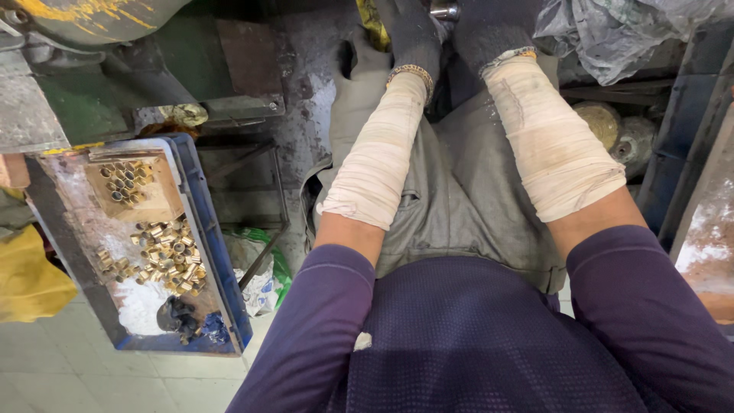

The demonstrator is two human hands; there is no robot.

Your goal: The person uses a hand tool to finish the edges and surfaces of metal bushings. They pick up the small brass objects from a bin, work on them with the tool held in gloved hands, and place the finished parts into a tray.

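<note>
Both my arms reach forward over my lap, the forearms wrapped in cream cloth and the hands in dark knitted gloves. My left hand (414, 34) and my right hand (489, 27) sit close together at the top edge, where the frame cuts off their fingers. A small shiny metal part (444, 9) shows between the two gloves. Whether either hand grips it is hidden.
A blue tray (205, 229) at the left holds several short brass tubes (170, 256), white powder and a small cardboard box (130, 187) of more tubes. A green machine body (115, 76) stands behind it. Crumpled plastic sheet (612, 38) lies at top right, a yellow cloth (27, 275) at far left.
</note>
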